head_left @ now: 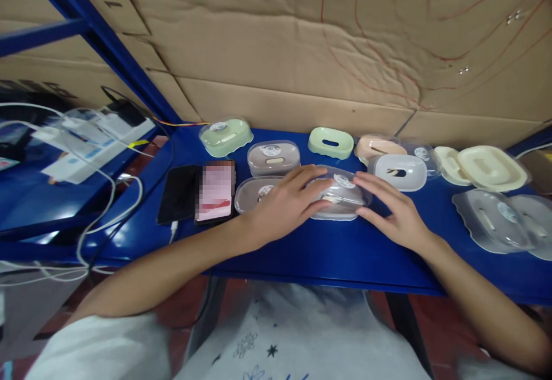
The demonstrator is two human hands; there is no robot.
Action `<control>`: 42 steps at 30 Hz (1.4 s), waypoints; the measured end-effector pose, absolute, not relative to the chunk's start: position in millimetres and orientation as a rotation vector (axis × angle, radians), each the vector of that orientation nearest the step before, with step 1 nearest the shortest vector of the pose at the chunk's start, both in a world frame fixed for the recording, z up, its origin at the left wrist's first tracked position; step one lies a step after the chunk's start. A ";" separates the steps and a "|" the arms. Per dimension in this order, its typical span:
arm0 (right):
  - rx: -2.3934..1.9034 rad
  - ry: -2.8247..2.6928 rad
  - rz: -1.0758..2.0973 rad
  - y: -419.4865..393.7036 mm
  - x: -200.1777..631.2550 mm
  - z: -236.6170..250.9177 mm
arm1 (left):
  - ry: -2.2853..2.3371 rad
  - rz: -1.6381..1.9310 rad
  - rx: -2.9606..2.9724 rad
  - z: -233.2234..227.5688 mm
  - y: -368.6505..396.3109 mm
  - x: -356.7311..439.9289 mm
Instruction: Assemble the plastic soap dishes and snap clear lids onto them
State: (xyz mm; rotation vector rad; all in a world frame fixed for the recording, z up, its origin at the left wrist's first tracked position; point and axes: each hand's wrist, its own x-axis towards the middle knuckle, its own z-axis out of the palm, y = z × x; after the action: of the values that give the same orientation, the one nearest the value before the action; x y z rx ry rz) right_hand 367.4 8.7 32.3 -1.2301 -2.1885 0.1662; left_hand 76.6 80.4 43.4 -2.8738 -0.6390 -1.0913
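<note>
A clear-lidded soap box (pixel 345 197) with a pale base and a round sticker sits near the middle of the blue table. My left hand (pixel 287 204) grips its left end, fingers over the lid and thumb low on the near side. On the right end, my right hand (pixel 394 213) presses with fingers on top and thumb at the near corner. A greyish lidded soap box (pixel 250 195) is partly hidden behind my left hand, and another lidded soap box (pixel 273 158) stands beyond it. To the right is a white slotted soap dish part (pixel 401 173).
Green soap boxes (pixel 226 138) stand along the back, with peach (pixel 379 145) and cream (pixel 491 167) ones further right. Grey lidded boxes (pixel 495 219) lie at far right. A lit phone (pixel 215 190), a dark device (pixel 176 195) and cabled power strips (pixel 95 144) are left. Cardboard (pixel 267 35) walls the back.
</note>
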 end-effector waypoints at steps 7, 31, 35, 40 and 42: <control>-1.195 -2.289 0.253 16.0 373.0 26.8 | -0.539 -0.826 -2.920 26.4 85.4 73.7; -1.026 -2.549 -0.352 10.8 375.6 22.5 | -0.436 -0.566 -2.783 26.6 77.7 75.0; -1.033 -2.544 -0.459 11.9 375.4 17.7 | -0.383 -0.540 -2.767 26.1 89.0 74.9; -1.087 -2.477 -0.618 17.1 368.8 9.1 | -0.402 -0.578 -2.754 19.9 103.8 76.9; -1.116 -2.457 -0.644 20.3 364.9 6.0 | -0.450 -0.603 -2.724 16.7 106.6 77.9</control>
State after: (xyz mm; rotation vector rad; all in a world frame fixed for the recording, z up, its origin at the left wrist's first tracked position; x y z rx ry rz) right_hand 364.9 20.3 6.0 -1.1158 -2.4565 -0.6439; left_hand 77.9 106.6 16.7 -2.7245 -0.4497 -0.6031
